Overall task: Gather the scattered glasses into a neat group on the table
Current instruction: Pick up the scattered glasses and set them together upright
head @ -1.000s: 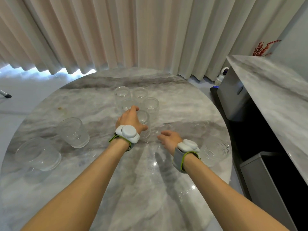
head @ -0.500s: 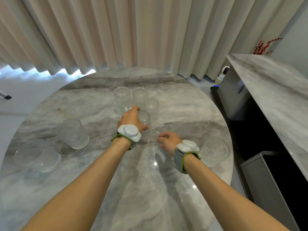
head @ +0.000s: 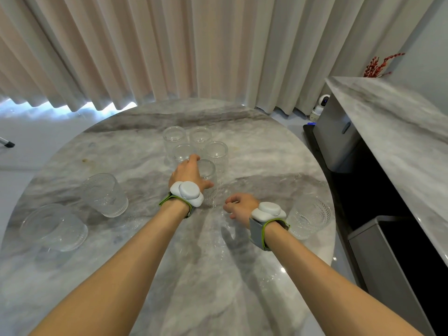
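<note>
Several clear ribbed glasses stand in a tight cluster at the middle of the round marble table. My left hand is wrapped around the nearest clear glass, which stands at the cluster's front edge. My right hand hovers low over the table just right of it, fingers loosely curled, holding nothing. A patterned glass stands at the right edge, behind my right wrist. Two more glasses sit at the left: a tumbler and a wide glass near the rim.
Beige curtains hang behind the table. A marble-topped counter runs along the right, with a grey box and a dark bin below it. A small white camera sits on the floor by the curtain.
My left hand with its glass has edged slightly toward the cluster. My right hand has stayed almost still.
</note>
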A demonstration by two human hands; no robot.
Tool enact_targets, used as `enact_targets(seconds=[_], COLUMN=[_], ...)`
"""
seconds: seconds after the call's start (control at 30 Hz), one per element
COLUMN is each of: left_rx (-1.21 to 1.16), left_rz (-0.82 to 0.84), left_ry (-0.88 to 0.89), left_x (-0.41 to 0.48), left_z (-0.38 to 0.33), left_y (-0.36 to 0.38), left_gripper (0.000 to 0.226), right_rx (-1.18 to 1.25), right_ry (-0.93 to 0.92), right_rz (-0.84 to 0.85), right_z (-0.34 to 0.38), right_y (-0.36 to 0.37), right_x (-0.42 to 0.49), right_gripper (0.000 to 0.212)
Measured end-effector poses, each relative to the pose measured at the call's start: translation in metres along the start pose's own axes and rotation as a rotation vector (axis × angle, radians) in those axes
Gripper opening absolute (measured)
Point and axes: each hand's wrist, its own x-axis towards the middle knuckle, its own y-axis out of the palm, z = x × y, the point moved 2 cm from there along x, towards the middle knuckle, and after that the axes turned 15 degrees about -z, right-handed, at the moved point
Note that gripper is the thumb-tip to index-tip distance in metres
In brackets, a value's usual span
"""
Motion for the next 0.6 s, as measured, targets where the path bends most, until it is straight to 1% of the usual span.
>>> enact_targets(seconds=[0.1,0.17,0.23,0.33,0.37,0.4,0.43,0.47,0.53,0.6], left_rx=[-0.009,0.008,0.010,-0.015,-0.032,-0.042,-0.049,-0.052,-0.073,-0.119], left_rz=[0.018,0.027,0.026,0.017,0.019,0.023,0.030,0.040,0.052,0.068], left_ry=[-0.007,-0.007,-0.010,-0.025,-0.035,-0.049,-0.056,-0.064,-0.075,-0.085], left_x=[-0.005,-0.009,-0.016,-0.028,-0.031,-0.035,-0.040,-0.045,-0.051,-0.056], left_z=[0.000,0.001,0.003,0.010,0.013,0.016,0.019,0.022,0.027,0.029], left_y=[-0.005,-0.010,-0.017,-0.028,-0.029,-0.032,-0.035,-0.039,-0.046,-0.049], left_gripper=[0.079,0.077,0.075,0.074,0.073,0.073,0.071,0.070,0.067,0.063], right_rx=[-0.132,-0.203,-0.317,-0.581,-0.676,-0.772,-0.857,-0.921,-0.965,-0.913], right_ry=[-0.087,-0.164,-0.283,-0.462,-0.489,-0.487,-0.444,-0.364,-0.141,0.017], right_rz=[0.019,-0.019,-0.131,-0.343,-0.412,-0.474,-0.519,-0.532,-0.457,-0.358], right_z=[0.001,0.003,0.006,0.004,0.001,-0.003,-0.008,-0.012,-0.024,-0.037], right_y=[-0.006,-0.013,-0.025,-0.048,-0.057,-0.066,-0.076,-0.086,-0.102,-0.110], right_x=[-0.008,-0.014,-0.020,-0.025,-0.023,-0.022,-0.021,-0.021,-0.020,-0.021], right_gripper=[0.023,0.031,0.035,0.040,0.042,0.044,0.047,0.053,0.075,0.089])
